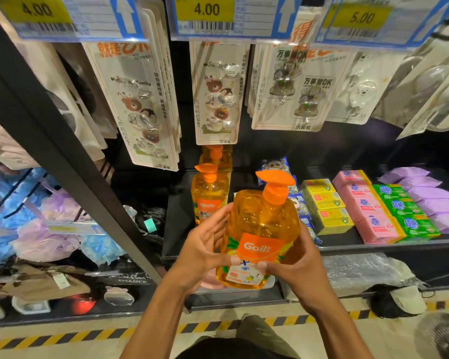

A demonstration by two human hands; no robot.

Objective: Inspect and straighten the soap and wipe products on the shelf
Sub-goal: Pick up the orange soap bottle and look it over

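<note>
Nearest to me, a yellow-and-black hazard stripe (88,335) runs across the floor below the shelving. Above it, I have both hands up in front of the shelf, and between them they hold the orange soap bottle (262,229). My left hand (202,252) cups its left side with the fingers reaching up the flank and the thumb pressed on the front label. My right hand (298,270) wraps the lower right side, thumb also on the label. The bottle is lifted clear of the shelf, tilted slightly right, label facing me, with its orange pump head (275,177) on top.

Just beyond sits the dark shelf (179,224). On it, left of the held bottle, a second orange bottle (209,200) stands upright, and a third bottle (217,156) stands right behind that one. To the right of the held bottle lies a row of blue wipe packs (302,211), partly hidden by it. Next come yellow soap boxes (327,206), then pink soap bars (366,211), green soap bars (407,213) and purple packs (433,195) at far right, each in a row running front to back.

Far left, in the neighbouring bay, I see pastel bath sponges (49,229). Higher and farther, hook cards (218,94) hang above the shelf, with price tags (205,11) at the top edge.
</note>
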